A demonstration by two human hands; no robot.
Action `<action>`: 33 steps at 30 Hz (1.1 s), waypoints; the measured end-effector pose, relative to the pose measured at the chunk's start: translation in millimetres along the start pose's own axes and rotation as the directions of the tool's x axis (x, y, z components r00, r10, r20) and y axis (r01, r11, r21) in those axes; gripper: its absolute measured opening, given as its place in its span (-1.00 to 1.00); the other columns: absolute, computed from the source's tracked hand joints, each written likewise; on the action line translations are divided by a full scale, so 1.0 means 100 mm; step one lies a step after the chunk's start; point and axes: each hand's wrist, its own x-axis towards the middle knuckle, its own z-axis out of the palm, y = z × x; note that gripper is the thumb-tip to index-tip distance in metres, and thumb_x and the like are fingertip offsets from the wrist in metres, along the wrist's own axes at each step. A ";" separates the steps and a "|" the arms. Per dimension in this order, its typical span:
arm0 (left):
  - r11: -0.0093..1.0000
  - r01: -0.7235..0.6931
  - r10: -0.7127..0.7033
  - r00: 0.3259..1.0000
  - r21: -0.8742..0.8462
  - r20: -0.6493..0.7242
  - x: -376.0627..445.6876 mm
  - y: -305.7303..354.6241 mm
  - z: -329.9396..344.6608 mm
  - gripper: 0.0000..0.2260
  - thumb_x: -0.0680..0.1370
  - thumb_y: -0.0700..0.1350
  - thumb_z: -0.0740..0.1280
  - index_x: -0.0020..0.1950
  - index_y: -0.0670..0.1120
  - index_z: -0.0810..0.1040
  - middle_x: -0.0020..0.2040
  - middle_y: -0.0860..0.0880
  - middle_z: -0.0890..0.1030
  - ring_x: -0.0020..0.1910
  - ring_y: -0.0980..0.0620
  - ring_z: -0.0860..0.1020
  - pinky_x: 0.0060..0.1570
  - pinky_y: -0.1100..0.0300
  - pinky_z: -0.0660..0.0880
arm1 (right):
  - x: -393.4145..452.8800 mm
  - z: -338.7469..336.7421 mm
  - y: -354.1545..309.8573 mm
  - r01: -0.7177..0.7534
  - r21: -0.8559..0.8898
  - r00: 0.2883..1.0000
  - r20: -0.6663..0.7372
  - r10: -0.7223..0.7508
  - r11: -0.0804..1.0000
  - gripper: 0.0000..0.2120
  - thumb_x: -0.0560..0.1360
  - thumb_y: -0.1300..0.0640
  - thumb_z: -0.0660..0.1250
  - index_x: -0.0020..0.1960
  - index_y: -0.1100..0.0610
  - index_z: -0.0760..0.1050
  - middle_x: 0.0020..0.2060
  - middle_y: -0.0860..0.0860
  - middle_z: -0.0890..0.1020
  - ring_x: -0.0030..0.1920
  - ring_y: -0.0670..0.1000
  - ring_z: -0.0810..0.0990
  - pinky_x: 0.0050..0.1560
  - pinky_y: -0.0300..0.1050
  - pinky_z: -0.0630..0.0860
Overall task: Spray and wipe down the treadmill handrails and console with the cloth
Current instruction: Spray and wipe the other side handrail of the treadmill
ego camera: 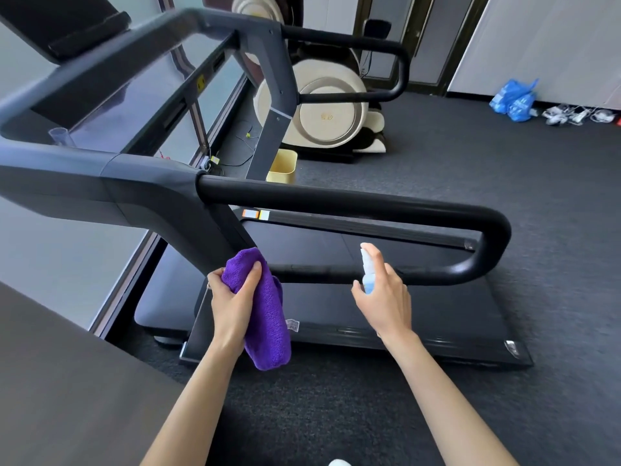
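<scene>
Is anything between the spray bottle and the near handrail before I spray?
Nothing visible. The right hand holds the spray bottle just in front of the near handrail, with open air between. The cloth stays off to the side in the left hand.

Console [60,25] cropped at eleven o'clock, spray bottle [368,274] partly hidden behind right hand [386,297], floor clutter [578,116] at two o'clock indistinct

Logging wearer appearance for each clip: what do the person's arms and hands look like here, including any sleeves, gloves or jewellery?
Both forearms are bare up to the frame edge, with no sleeves or gloves showing. The left hand seems to have a small ring or band at its outer edge, too small to be certain. The right hand shows no jewellery or watch.
</scene>
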 end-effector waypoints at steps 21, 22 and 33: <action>1.000 0.007 -0.007 0.999 0.028 0.031 -0.09 -0.12 0.28 -0.54 0.40 0.20 0.45 0.13 0.06 0.32 0.01 0.03 0.55 -0.06 0.04 0.58 -0.15 0.13 0.50 | -0.13 -0.35 0.49 -0.103 -0.014 0.986 -0.130 0.101 0.995 -0.39 0.47 0.26 0.29 0.43 -0.12 0.21 -0.03 0.08 0.59 -0.17 0.23 0.55 -0.24 0.05 0.52; 1.000 0.005 -0.007 0.999 0.028 0.037 -0.10 -0.13 0.30 -0.54 0.41 0.19 0.45 0.13 0.06 0.32 0.01 0.03 0.55 -0.06 0.05 0.58 -0.15 0.14 0.49 | -0.13 -0.37 0.52 -0.120 -0.012 0.983 -0.140 0.118 0.993 -0.39 0.47 0.26 0.28 0.43 -0.13 0.21 -0.03 0.08 0.59 -0.17 0.24 0.55 -0.24 0.05 0.51; 0.997 0.031 -0.036 0.997 0.071 0.075 -0.18 -0.24 0.45 -0.52 0.43 0.19 0.43 0.19 0.05 0.32 0.02 0.02 0.55 -0.02 0.00 0.57 0.00 0.02 0.53 | -0.13 -0.45 0.71 -0.216 0.067 0.962 -0.159 0.224 0.974 -0.40 0.40 0.35 0.25 0.34 -0.10 0.26 -0.15 0.09 0.59 -0.28 0.14 0.41 -0.28 -0.05 0.32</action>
